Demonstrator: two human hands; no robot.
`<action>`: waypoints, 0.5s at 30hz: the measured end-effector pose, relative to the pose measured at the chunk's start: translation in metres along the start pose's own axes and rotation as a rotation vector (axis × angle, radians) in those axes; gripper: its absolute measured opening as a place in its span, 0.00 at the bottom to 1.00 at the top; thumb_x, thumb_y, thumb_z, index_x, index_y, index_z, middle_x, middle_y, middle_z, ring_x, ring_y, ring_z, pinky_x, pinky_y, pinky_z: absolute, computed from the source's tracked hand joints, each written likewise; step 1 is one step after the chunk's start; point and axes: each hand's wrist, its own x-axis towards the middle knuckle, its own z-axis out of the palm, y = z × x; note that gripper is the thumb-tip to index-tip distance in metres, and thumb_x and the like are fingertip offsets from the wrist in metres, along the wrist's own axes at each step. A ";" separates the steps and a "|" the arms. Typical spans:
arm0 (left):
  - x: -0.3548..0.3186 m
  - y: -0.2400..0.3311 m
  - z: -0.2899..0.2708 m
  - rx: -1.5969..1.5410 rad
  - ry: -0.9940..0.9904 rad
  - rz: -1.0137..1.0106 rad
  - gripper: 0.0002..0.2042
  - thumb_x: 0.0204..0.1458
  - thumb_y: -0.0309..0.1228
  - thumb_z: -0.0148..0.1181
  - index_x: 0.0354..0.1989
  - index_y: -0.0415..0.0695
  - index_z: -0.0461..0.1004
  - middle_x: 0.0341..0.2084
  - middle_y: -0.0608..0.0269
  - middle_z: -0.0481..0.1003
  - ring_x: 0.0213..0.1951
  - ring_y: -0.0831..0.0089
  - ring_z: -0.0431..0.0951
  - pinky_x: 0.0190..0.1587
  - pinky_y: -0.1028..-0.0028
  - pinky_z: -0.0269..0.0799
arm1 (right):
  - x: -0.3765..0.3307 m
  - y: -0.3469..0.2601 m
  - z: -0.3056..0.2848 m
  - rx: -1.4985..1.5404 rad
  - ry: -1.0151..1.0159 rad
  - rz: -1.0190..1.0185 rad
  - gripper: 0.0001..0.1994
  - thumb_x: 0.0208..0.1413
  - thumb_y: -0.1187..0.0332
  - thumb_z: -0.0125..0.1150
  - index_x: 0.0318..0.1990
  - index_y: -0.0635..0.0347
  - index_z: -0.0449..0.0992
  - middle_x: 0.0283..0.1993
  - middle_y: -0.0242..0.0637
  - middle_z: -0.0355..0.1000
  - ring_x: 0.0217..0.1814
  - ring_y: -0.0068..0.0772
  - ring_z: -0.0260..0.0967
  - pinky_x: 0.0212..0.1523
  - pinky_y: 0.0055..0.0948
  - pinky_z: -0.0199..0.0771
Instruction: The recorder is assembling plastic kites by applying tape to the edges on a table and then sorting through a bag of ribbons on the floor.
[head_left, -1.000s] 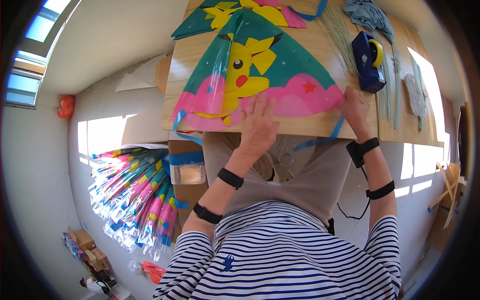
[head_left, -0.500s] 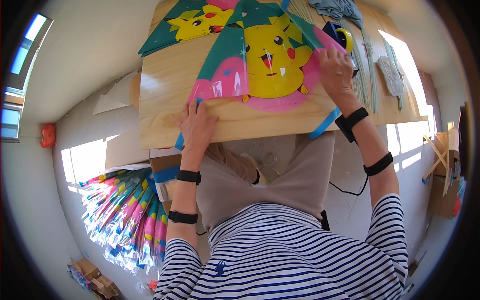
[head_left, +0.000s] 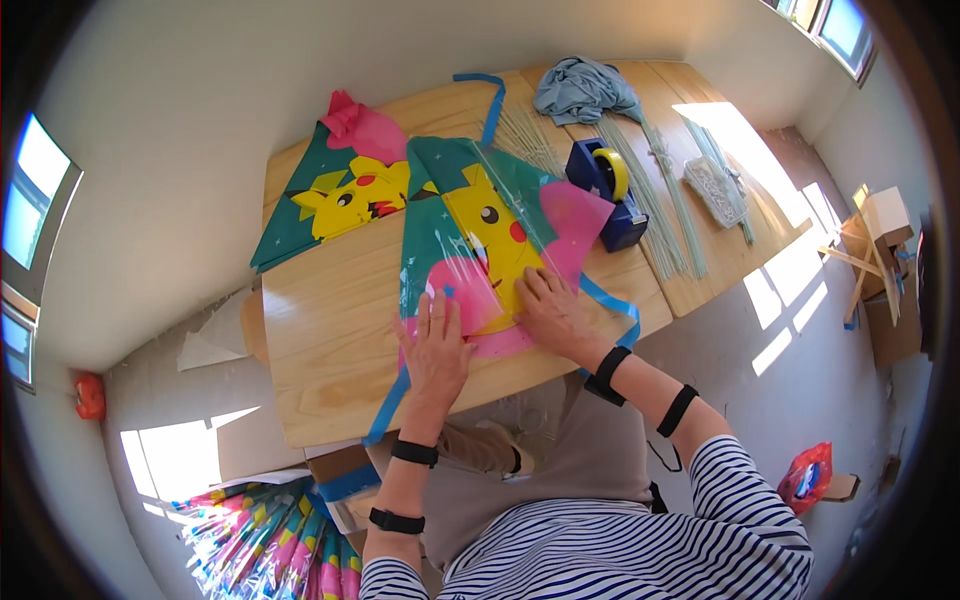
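Observation:
A thin plastic sheet (head_left: 425, 225), green and pink with a yellow cartoon animal on it, lies on the wooden table (head_left: 330, 340) in front of me. Its left and right sides are folded inward over the middle. My left hand (head_left: 437, 345) rests on the sheet's lower left part, fingers spread. On the right fold, near the lower edge, lies my right hand (head_left: 556, 322), its fingers stretched out and pressing the plastic down. Blue ribbon (head_left: 387, 408) hangs by my left wrist, and another blue ribbon (head_left: 622, 303) curls out to the right of the sheet.
Similar printed sheets (head_left: 290, 225) lie at the back left. Right of the work stand a blue tape dispenser (head_left: 625, 228), bundled thin rods (head_left: 655, 215), a clear plastic box (head_left: 710, 190) and a grey-blue cloth (head_left: 590, 90). Finished-looking wrapped bundles (head_left: 270, 540) sit low at left.
The sheet's right side has been folded over the middle. My right hand has moved left onto that fold, and my left hand now lies on the sheet. The view has shifted.

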 end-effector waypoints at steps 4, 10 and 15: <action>-0.008 -0.019 0.003 0.064 -0.069 -0.182 0.31 0.51 0.42 0.65 0.63 0.43 0.67 0.68 0.57 0.60 0.71 0.53 0.54 0.67 0.30 0.33 | -0.001 -0.012 0.001 -0.040 -0.004 0.040 0.32 0.47 0.60 0.69 0.58 0.67 0.68 0.63 0.51 0.62 0.67 0.52 0.56 0.66 0.48 0.58; -0.066 -0.097 -0.017 0.115 -0.050 -0.493 0.28 0.53 0.41 0.63 0.63 0.46 0.67 0.64 0.58 0.65 0.67 0.53 0.61 0.64 0.29 0.43 | 0.004 -0.033 0.018 -0.055 -0.060 0.033 0.32 0.48 0.61 0.68 0.59 0.69 0.68 0.64 0.52 0.61 0.68 0.56 0.55 0.65 0.50 0.59; -0.162 -0.130 -0.070 0.070 0.279 -0.581 0.21 0.48 0.34 0.65 0.51 0.41 0.73 0.52 0.53 0.74 0.58 0.52 0.70 0.62 0.50 0.61 | -0.012 -0.028 -0.010 0.066 -0.014 -0.007 0.20 0.55 0.70 0.63 0.55 0.68 0.72 0.58 0.54 0.67 0.60 0.60 0.62 0.60 0.48 0.65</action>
